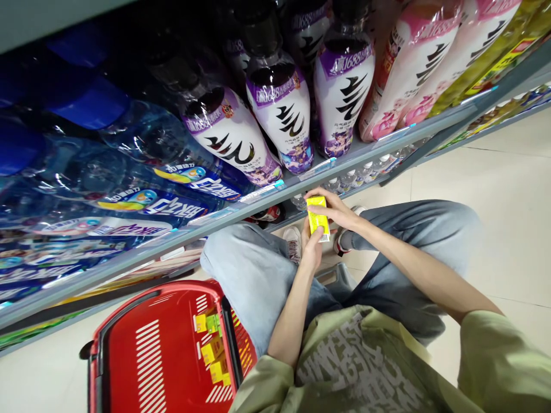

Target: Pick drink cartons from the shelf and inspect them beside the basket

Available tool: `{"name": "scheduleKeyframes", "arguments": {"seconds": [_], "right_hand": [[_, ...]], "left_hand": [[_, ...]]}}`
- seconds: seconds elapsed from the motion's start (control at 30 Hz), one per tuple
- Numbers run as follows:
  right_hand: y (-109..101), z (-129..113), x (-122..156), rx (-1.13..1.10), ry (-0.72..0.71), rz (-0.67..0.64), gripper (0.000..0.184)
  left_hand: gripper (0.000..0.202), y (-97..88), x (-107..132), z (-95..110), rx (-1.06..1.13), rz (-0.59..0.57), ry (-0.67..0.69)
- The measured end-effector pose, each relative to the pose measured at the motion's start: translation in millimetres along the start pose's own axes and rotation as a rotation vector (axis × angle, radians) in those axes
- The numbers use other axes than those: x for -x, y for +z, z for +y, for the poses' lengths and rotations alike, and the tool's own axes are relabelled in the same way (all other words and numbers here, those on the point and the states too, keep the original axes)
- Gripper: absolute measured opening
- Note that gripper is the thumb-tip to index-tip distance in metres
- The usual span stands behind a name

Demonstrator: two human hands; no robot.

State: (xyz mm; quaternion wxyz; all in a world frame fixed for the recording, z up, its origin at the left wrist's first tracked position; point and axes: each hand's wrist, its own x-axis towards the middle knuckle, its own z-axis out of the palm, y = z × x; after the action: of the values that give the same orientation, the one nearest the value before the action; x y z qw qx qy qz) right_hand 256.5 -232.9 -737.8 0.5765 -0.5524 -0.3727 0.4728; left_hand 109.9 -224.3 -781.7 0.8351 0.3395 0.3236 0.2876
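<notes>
I crouch in front of a shop shelf. Both hands hold a small yellow carton (317, 219) between my knees, just below the shelf edge (301, 182). My left hand (310, 248) grips the carton from underneath, fingers wrapped round its lower end. My right hand (338, 207) closes over its top and right side. A red shopping basket (142, 350) stands on the floor to my left, with several small yellow cartons (214, 350) along its right inner wall.
The shelf above carries purple-and-white bottles (282, 117), pink bottles (408, 63) to the right and blue-labelled water bottles (142, 172) to the left. Small clear bottles (357, 175) sit on a lower shelf. Pale tiled floor (508, 189) lies to the right.
</notes>
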Motion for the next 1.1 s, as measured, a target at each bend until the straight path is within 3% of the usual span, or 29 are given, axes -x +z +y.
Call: {"name": "scheduleKeyframes", "arguments": {"seconds": [0.1, 0.3, 0.5, 0.73, 0.9, 1.1], "right_hand": [[-0.2, 1.8, -0.2, 0.002, 0.018, 0.001, 0.035], [-2.1, 5.0, -2.6, 0.041, -0.053, 0.010, 0.056], [-0.3, 3.6, -0.4, -0.018, 0.030, 0.023, 0.048], [2.5, 14.1, 1.0, -0.106, 0.122, 0.126, 0.062], [3.7, 12.1, 4.7, -0.096, 0.120, 0.137, 0.080], [3.5, 10.1, 5.2, -0.095, 0.099, 0.148, 0.077]], "left_hand": [[0.072, -0.1, -1.3, 0.1, 0.073, 0.014, -0.068], [0.066, 1.8, 0.0, 7.9, 0.197, 0.061, -0.153], [0.053, 3.8, 5.4, 12.8, 0.300, -0.024, -0.216], [0.080, 6.7, 6.5, 13.7, 0.242, -0.208, -0.332], [0.073, 10.5, 6.1, 18.8, 0.221, -0.260, -0.340], [0.066, 12.7, 6.0, 20.8, 0.173, -0.252, -0.351]]}}
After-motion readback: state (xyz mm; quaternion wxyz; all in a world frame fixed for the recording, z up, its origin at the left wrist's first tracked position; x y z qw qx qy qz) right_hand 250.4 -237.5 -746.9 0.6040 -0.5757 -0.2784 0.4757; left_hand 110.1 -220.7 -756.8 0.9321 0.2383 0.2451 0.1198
